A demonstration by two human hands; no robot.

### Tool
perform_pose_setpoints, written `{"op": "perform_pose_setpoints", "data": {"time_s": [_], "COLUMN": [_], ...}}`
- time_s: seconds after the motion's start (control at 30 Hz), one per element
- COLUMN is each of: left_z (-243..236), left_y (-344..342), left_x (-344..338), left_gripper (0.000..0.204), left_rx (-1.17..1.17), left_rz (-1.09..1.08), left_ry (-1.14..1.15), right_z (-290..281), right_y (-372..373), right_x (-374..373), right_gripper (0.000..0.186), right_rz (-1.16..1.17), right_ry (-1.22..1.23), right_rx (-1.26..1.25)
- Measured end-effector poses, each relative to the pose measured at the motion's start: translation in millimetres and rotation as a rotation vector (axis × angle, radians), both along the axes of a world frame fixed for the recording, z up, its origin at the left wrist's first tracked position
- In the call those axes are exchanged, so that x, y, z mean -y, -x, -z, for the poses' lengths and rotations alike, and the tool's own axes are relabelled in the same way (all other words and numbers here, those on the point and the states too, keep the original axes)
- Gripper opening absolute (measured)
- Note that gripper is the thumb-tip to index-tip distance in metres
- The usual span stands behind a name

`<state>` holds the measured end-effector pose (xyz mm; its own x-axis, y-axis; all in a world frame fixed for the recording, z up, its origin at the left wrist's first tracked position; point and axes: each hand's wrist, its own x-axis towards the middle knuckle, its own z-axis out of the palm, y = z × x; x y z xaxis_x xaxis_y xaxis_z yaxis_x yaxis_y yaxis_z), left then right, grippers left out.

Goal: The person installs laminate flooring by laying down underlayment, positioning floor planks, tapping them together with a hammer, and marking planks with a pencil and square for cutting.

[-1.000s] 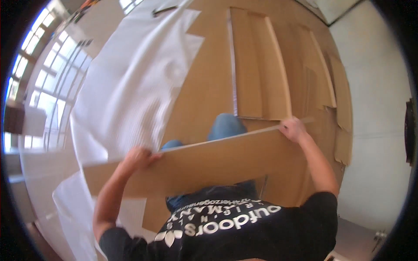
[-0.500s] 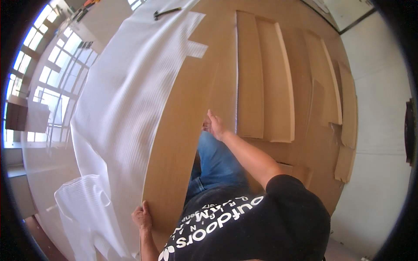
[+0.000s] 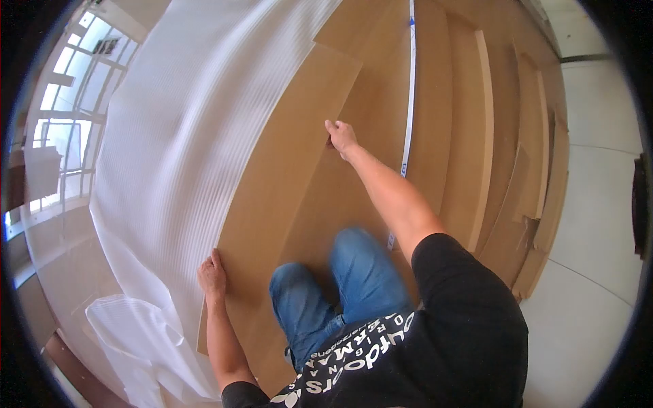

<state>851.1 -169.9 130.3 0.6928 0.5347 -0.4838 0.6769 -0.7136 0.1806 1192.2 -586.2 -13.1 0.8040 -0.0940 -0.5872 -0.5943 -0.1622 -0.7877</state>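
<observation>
A long, flat brown panel lies slantwise across the view, running from my lap side toward the far middle. My left hand grips its left edge near the bottom, thumb on top. Farther up, my right hand is closed on the right edge, thumb over the face and fingers underneath. Beneath the panel's left side spreads a white ribbed sheet. My knees in blue jeans rest on the brown surface beside the panel.
A white strip with blue marks runs along the brown surface right of my hand. Beyond it lie long folded cardboard pieces with raised edges. Crumpled white sheet bunches at lower left. A pale wall or floor borders the far right.
My right hand, near my knee before with fingers apart, now holds the panel's right edge farther up. My left hand has slid up the left edge. The view has shifted, leaving the hammer out of sight.
</observation>
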Motion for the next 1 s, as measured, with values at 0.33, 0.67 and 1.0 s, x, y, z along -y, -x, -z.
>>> {"op": "perform_pose_setpoints", "data": {"time_s": [0.33,0.67,1.0], "left_z": [83,108,106], "left_y": [-39,-42,-40], "left_x": [-35,-40,-26], "left_gripper": [0.071,0.07,0.068], "left_rx": [-0.046,-0.067,0.005], "left_rz": [0.081,0.022,0.084], "left_ry": [-0.051,0.016,-0.021], "right_z": [60,70,86], "right_y": [-28,-27,-21], "right_x": [-15,-16,4], "right_gripper": [0.054,0.044,0.053], "right_rz": [-0.128,-0.105,-0.087], "right_ry": [0.283,0.006,0.145], "right_rx": [0.108,0.045,0.175]}}
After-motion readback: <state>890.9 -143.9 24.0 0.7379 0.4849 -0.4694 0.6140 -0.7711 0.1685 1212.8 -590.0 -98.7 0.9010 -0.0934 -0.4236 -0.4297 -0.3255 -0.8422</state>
